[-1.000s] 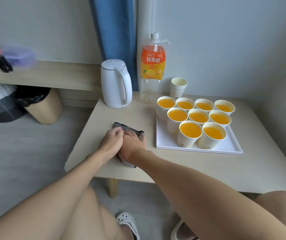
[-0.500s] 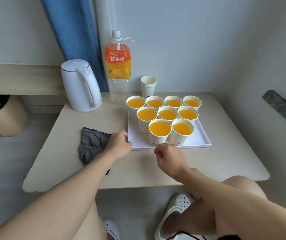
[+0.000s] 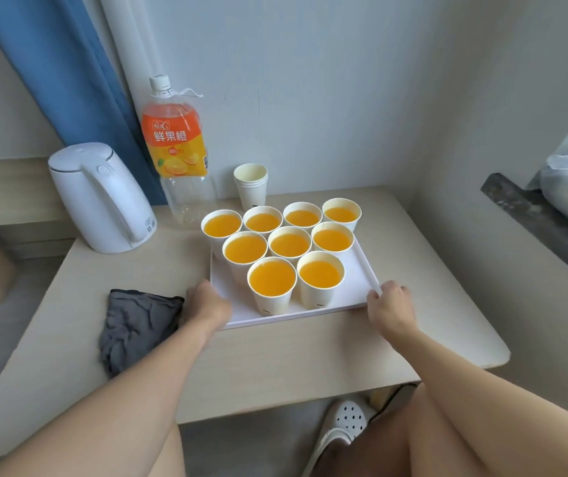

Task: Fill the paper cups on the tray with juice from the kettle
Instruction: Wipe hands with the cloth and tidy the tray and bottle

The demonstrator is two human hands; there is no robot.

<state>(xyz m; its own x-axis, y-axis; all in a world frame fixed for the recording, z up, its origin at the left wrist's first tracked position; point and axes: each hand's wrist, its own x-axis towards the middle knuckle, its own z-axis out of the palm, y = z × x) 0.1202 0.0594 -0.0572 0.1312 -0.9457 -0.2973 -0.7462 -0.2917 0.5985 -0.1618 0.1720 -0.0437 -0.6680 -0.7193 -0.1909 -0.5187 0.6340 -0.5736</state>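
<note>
Gripping the white tray (image 3: 361,266) at its two near corners, the person has the left hand (image 3: 206,304) closed on the near-left edge and the right hand (image 3: 391,306) pinching the near-right corner, fingers curled over the rim. The tray sits on the pale surface (image 3: 275,366) and carries nine paper cups (image 3: 271,287), all showing orange juice close to their rims, so the filling looks complete. The white kettle (image 3: 103,201) stands upright well to the left, apart from the tray, its lid down, next to a nearly empty juice bottle (image 3: 175,149). A short stack of spare cups (image 3: 250,184) stands just behind the tray, and a dark grey cloth (image 3: 134,325) lies crumpled just beside the left hand. The loaded tray will likely feel heavy and unforgiving: thin paper walls give no stiffness, the cups stand free and touching one another, and liquid this high will slosh at any tilt or jerk. Holding opposite sides low on the rim and keeping it level seems the safest way to shift it.
</note>
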